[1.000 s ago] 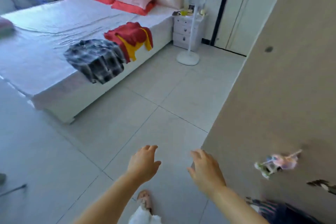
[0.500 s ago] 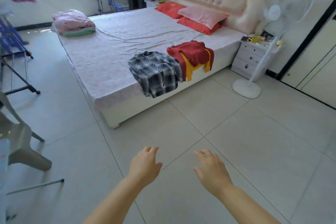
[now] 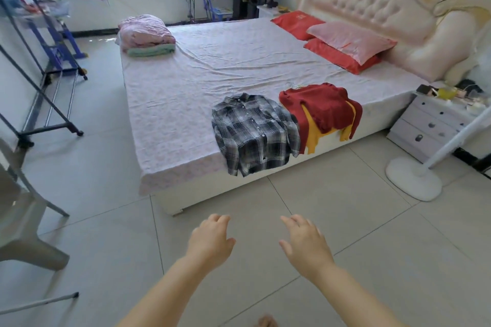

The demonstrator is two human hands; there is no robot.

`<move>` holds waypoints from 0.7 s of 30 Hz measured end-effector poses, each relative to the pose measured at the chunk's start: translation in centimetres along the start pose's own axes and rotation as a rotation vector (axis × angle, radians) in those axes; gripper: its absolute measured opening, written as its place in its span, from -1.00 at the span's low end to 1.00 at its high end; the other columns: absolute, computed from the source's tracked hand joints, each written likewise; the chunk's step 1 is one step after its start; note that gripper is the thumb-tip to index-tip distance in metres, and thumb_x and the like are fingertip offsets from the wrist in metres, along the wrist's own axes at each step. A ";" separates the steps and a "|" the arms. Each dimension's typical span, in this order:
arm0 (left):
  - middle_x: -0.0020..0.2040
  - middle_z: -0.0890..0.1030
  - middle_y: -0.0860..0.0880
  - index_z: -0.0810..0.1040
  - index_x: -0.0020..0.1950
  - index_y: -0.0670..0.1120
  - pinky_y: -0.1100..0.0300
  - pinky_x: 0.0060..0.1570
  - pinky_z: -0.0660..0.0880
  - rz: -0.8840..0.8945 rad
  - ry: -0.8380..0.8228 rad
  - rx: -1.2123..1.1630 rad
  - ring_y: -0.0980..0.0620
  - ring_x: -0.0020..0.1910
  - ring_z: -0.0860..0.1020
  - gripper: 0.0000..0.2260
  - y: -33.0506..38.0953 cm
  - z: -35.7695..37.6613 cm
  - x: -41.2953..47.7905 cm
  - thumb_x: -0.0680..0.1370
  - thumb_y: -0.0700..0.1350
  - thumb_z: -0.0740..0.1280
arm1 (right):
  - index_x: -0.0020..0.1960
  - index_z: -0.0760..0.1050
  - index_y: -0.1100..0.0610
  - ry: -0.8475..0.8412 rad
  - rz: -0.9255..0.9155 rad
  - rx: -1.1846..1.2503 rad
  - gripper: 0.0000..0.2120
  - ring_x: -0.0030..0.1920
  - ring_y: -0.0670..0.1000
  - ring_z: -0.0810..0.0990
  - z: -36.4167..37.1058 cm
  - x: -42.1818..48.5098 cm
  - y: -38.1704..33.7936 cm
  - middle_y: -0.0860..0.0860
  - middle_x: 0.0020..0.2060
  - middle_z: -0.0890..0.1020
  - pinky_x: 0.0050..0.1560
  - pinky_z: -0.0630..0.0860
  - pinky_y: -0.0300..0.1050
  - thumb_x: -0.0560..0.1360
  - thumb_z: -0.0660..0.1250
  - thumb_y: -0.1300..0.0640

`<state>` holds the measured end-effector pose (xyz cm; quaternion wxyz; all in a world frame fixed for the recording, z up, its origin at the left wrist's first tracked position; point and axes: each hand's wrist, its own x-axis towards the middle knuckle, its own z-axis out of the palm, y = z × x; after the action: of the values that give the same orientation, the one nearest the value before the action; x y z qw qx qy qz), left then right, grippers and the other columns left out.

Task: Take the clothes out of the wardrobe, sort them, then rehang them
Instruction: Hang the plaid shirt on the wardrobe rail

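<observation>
Three garments lie on the bed (image 3: 212,82): one plaid shirt (image 3: 255,133) at twelve o'clock, one red sweater (image 3: 324,106) over one yellow top (image 3: 312,135) at one o'clock. Left hand (image 3: 210,241) and right hand (image 3: 305,244) hover empty, fingers relaxed.

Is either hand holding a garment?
No, the left hand and right hand hang empty above the floor, while the shirt and sweater lie on the bed.

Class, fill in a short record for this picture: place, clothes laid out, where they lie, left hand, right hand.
Place: bedroom with a bed
Clothes laid out: plaid shirt; red sweater over a yellow top
Where they lie: side by side at the bed's near edge, partly hanging over
Left hand: open, empty, above the floor
Right hand: open, empty, above the floor
</observation>
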<state>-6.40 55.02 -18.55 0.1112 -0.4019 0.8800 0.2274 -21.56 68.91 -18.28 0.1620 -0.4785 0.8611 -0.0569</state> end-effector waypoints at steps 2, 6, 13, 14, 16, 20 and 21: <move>0.42 0.26 0.00 0.17 0.45 -0.01 0.11 0.28 0.26 -0.025 0.009 -0.004 -0.03 0.37 0.28 -0.53 0.8 -1.8 3.5 0.57 0.04 0.19 | 0.48 0.10 0.02 -0.008 -0.025 -0.007 -0.50 0.40 -0.02 0.20 -1.7 4.4 1.0 -0.05 0.40 0.24 0.36 0.12 -0.17 0.59 0.12 -0.03; 0.38 0.30 0.01 0.22 0.42 0.01 0.11 0.26 0.30 -0.066 0.041 -0.046 -0.02 0.34 0.32 -0.55 1.7 -5.0 10.2 0.56 0.03 0.20 | 0.47 0.14 0.03 -0.015 -0.061 -0.017 -0.51 0.37 -0.02 0.24 -4.2 13.0 2.1 -0.05 0.37 0.28 0.33 0.16 -0.16 0.58 0.15 -0.02; 0.39 0.30 -0.01 0.22 0.42 0.00 0.10 0.25 0.32 -0.078 0.036 -0.069 -0.02 0.35 0.32 -0.55 0.4 -10.4 24.4 0.56 0.03 0.21 | 0.47 0.13 0.03 -0.057 -0.106 -0.051 -0.50 0.38 -0.01 0.22 -5.9 28.5 2.2 -0.04 0.36 0.28 0.37 0.11 -0.14 0.58 0.14 -0.02; 0.40 0.30 -0.01 0.21 0.44 -0.01 0.10 0.26 0.31 -0.074 0.031 -0.077 -0.03 0.35 0.32 -0.54 0.1 -11.2 26.7 0.56 0.02 0.21 | 0.47 0.13 0.03 -0.061 -0.099 -0.052 -0.51 0.38 -0.01 0.22 -6.1 30.9 2.1 -0.05 0.36 0.28 0.37 0.11 -0.14 0.58 0.14 -0.02; 0.40 0.30 -0.02 0.19 0.45 -0.02 0.08 0.24 0.34 -0.065 0.021 -0.089 -0.04 0.34 0.33 -0.53 -0.8 -13.4 31.3 0.57 0.00 0.21 | 0.47 0.13 0.03 -0.066 -0.088 -0.064 -0.50 0.38 -0.01 0.22 -6.7 36.0 1.7 -0.06 0.35 0.28 0.38 0.10 -0.13 0.58 0.14 -0.02; 0.39 0.30 -0.01 0.21 0.44 0.00 0.06 0.19 0.38 -0.079 0.012 -0.113 -0.05 0.32 0.34 -0.56 -2.5 -18.0 39.3 0.57 0.00 0.20 | 0.46 0.15 0.02 -0.074 -0.082 -0.073 -0.50 0.37 -0.03 0.24 -8.6 44.9 0.6 -0.07 0.35 0.29 0.37 0.14 -0.12 0.57 0.16 -0.05; 0.39 0.30 0.00 0.20 0.44 0.00 0.06 0.20 0.39 -0.076 0.015 -0.101 -0.04 0.32 0.35 -0.55 -2.9 -19.3 41.2 0.57 0.00 0.20 | 0.46 0.16 0.02 -0.068 -0.086 -0.079 -0.50 0.37 -0.03 0.24 -9.3 47.0 0.3 -0.07 0.35 0.30 0.36 0.15 -0.12 0.57 0.16 -0.04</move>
<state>-31.32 16.90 -18.24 0.0930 -0.4419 0.8522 0.2642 -47.89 28.91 -20.17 0.1697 -0.5225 0.8354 -0.0136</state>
